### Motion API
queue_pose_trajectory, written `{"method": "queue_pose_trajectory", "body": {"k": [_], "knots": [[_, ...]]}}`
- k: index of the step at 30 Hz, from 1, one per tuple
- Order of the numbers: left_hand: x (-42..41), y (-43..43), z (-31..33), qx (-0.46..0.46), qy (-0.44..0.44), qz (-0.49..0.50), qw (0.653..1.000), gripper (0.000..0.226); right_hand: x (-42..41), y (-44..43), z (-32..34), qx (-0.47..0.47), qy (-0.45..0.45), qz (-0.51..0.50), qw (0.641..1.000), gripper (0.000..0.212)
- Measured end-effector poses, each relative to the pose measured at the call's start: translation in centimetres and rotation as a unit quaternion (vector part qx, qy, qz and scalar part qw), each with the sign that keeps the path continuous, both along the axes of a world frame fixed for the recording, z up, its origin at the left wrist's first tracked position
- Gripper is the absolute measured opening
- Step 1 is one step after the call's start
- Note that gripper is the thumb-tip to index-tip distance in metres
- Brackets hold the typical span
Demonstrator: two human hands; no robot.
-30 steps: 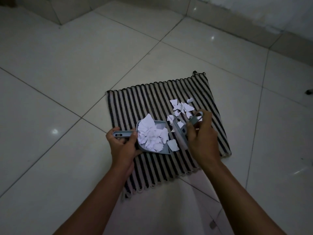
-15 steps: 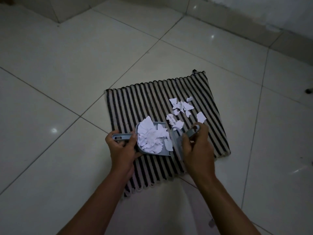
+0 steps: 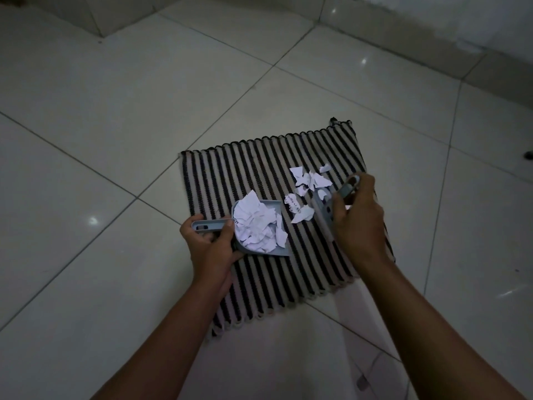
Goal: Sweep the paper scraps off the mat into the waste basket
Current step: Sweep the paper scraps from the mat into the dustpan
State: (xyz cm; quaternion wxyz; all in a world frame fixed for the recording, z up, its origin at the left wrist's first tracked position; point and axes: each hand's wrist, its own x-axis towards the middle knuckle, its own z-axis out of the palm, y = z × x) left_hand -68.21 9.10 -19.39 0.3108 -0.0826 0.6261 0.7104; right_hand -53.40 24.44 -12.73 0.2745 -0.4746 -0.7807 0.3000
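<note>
A black-and-white striped mat (image 3: 259, 174) is laid askew on a pale tiled floor (image 3: 115, 111), its stripes running from the far edge toward the person and its near edge finished with a looped fringe. A small grey dustpan (image 3: 277, 249) is set on the left part of the mat, its open lip turned to the right. It is heaped with torn white paper scraps (image 3: 256, 226), crumpled and jagged, one piece standing up above the pan's back wall. The dustpan's handle is clasped by the left hand (image 3: 210, 243), fingers wrapped fully around it, thumb laid along the top.

More loose scraps (image 3: 310, 180) are scattered on the mat to the right of the pan: a cluster near the far right, and two pieces just beside the pan's lip, one of them bearing printed text. A small grey brush (image 3: 323, 215) is gripped by the right hand (image 3: 357, 223), fingers closed about its handle, the brush head lowered onto the mat just right of the nearest scraps.
</note>
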Motion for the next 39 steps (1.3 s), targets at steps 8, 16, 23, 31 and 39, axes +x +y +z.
{"method": "queue_pose_trajectory", "body": {"k": [8,16,23,31,39], "knots": [[-0.2,0.1,0.0,0.009,-0.004,-0.008,1.0,0.049,0.6,-2.0,-0.8,-0.02,0.034,0.024,0.999,0.027],[0.0,0.0,-0.1,0.008,-0.006,-0.015,1.0,0.051,-0.8,-4.7,-1.2,-0.003,-0.005,0.083,0.997,0.014],[-1.0,-0.3,-0.3,0.014,-0.008,0.013,1.0,0.047,-0.9,-1.7,0.6,-0.007,0.027,0.066,0.997,0.026],[-1.8,0.7,0.1,0.017,0.0,0.009,1.0,0.048,-3.9,0.8,-0.4,-0.026,-0.042,0.101,0.994,0.024],[-1.5,0.4,0.0,0.006,-0.007,-0.016,1.0,0.053,-1.9,-1.4,-0.5,-0.038,0.051,0.035,0.997,0.029]]}}
